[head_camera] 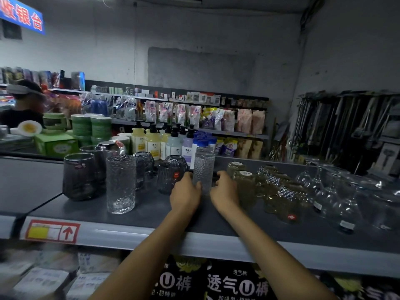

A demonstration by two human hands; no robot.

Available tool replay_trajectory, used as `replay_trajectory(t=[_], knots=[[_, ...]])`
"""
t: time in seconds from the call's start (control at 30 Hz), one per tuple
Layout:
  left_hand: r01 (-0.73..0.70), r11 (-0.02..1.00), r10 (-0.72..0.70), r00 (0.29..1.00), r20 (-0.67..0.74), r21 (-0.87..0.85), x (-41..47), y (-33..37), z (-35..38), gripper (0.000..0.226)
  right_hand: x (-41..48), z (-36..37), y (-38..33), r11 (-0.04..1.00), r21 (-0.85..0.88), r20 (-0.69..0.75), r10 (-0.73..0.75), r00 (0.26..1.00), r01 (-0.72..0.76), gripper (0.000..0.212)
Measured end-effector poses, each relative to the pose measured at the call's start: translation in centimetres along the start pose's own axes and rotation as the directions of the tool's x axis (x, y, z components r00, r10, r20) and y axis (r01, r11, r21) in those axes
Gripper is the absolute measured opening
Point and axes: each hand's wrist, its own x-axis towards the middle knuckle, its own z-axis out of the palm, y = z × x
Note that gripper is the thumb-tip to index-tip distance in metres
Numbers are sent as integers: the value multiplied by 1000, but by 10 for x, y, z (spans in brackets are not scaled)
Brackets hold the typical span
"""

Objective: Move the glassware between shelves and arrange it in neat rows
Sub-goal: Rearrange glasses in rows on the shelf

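A tall clear textured glass [204, 167] stands upright on the grey top shelf [151, 213]. My left hand [185, 192] grips its lower left side and my right hand [224, 191] curls round its lower right side. A matching textured glass [120, 184] stands alone nearer the front edge at the left. Smoky dark tumblers [79, 176] stand in a row at the left, and dark ribbed glasses [170, 176] sit just left of my left hand. Amber mugs [245, 187] line up to the right of my right hand.
Diamond-cut amber glasses [285, 198] and clear stemmed glasses [337, 204] crowd the shelf's right part. Pump bottles [152, 141] stand behind the glassware. A person [23, 105] is at the far left. Packaged goods [216, 282] fill the shelf below.
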Motion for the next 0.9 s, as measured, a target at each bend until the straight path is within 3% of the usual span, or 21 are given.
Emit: replay_trajectory(t=[0.2,0.33,0.53,0.67,0.9], knots=[[12,998,-20,992,126,61,5,13,2,73,37,-65,-42,978,63,-182,-185,966,199,23],[45,992,-62,988,143,119,9,19,13,89,92,-69,-64,990,5,-29,-144,989,144,29],[18,983,-24,999,34,183,8,10,30,57,136,-50,-69,997,63,224,24,974,-39,38],[-13,976,9,1000,20,215,10,6,31,46,147,-47,-71,1000,29,279,1,960,-10,47],[-33,963,33,999,5,266,11,6,32,45,159,-31,-86,987,-157,427,88,900,-22,72]])
